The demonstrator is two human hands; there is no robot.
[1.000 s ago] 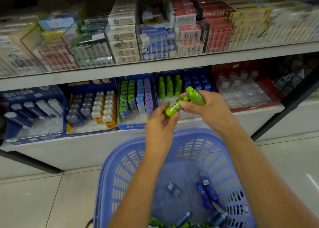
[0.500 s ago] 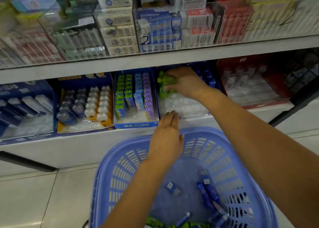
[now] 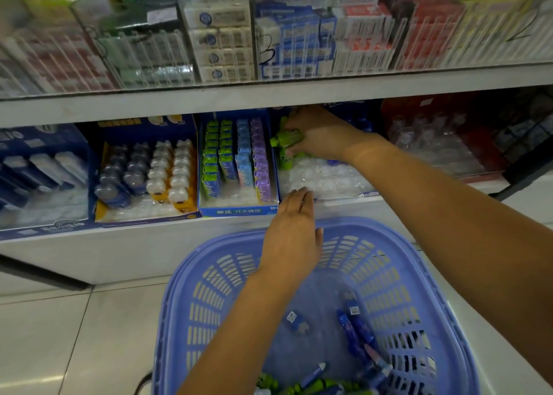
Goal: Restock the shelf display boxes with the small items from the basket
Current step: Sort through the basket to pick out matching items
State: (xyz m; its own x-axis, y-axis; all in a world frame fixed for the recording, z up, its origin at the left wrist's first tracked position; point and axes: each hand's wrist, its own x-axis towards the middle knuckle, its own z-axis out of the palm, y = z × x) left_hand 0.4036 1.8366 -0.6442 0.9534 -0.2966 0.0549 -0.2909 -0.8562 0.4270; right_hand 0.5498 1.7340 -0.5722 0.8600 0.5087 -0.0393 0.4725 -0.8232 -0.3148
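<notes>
Bottle [image 3: 285, 139] of green plastic, gripped in the right hand [image 3: 318, 134], sits over a clear dimpled tray [image 3: 323, 180] beyond the slotted lilac basket [image 3: 191, 290]; left hand [image 3: 294, 234] flat, empty, above its far rim.

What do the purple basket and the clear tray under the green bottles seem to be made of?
Basket: likely moulded plastic, matte lilac-blue, judging by its slotted walls. Tray: probably thin clear plastic, glossy; its formed pockets catch light.
</notes>
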